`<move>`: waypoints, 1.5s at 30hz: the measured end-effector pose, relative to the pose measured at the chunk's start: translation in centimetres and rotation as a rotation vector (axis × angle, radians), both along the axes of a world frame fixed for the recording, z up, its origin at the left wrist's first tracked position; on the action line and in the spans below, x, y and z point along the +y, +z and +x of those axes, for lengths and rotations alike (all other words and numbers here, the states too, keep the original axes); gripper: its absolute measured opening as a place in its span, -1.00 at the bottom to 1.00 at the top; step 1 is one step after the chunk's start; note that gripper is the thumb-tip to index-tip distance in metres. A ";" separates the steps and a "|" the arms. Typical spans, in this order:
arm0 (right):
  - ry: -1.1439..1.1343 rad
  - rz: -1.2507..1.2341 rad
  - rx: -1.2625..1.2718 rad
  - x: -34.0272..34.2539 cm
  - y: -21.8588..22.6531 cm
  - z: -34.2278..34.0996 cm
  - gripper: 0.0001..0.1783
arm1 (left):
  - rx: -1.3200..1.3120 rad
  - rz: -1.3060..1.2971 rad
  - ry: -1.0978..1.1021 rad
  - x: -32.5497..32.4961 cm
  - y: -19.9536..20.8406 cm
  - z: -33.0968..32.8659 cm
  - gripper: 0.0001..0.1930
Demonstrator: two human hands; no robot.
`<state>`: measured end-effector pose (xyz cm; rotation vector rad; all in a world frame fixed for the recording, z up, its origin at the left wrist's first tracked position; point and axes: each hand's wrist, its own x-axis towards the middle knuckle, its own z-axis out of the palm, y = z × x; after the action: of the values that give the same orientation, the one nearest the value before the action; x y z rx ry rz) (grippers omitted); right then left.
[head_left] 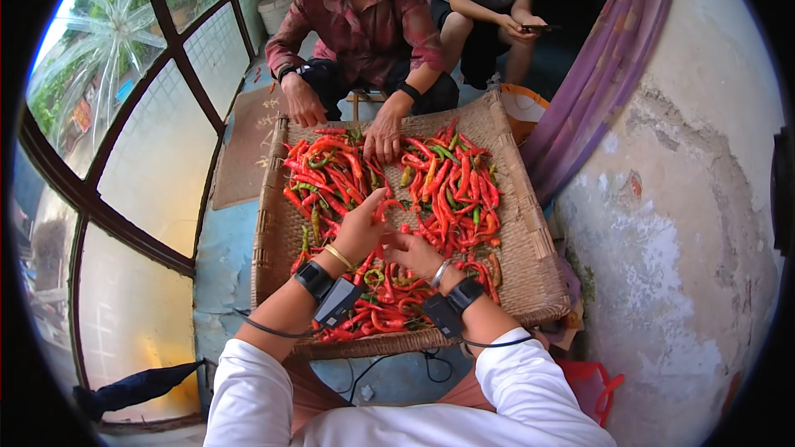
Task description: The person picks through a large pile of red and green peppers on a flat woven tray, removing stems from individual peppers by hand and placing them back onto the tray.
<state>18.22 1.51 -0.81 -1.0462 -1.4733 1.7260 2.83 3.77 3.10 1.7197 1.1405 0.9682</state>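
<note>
A shallow woven tray (530,240) in front of me bears a wide spread of red chili peppers (447,190), with a few green and orange ones among them. Over its middle, my left hand (361,228) is closed, a red chili pepper (389,205) showing at its fingers. Close beside it, slightly nearer to me, my right hand (414,254) has its fingers curled in toward the left one. Whatever lies between the right fingertips is hidden. Both wrists wear bracelets and black strapped devices.
Across the tray a person in a patterned red shirt (360,25) reaches one hand (385,132) into the peppers. Another person (489,0) sits behind, holding a phone. Framed windows (149,182) stand left; a purple curtain (596,91) and peeling wall (671,223) stand right. A red bag (592,385) lies near right.
</note>
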 end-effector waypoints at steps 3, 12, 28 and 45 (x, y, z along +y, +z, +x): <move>0.094 0.168 -0.064 -0.2 -0.9 -0.1 -0.70 | -0.459 -0.353 0.015 -1.7 -0.4 0.1 -0.55; 0.133 -0.118 -0.139 -0.5 0.8 0.1 -0.82 | -0.710 -0.604 0.172 -1.3 -2.0 -2.1 -0.84; -0.551 -0.276 0.348 1.1 0.3 2.6 -0.32 | 0.873 0.331 0.164 -0.8 -2.7 -3.9 -0.67; -0.143 0.211 -0.240 -0.1 -0.7 0.1 -0.54 | 0.818 0.424 0.092 -2.3 -1.4 -1.6 -0.86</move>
<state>18.28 1.46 -1.50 -1.2434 -1.6431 1.3501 1.26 1.47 1.74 2.5497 1.6064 0.5717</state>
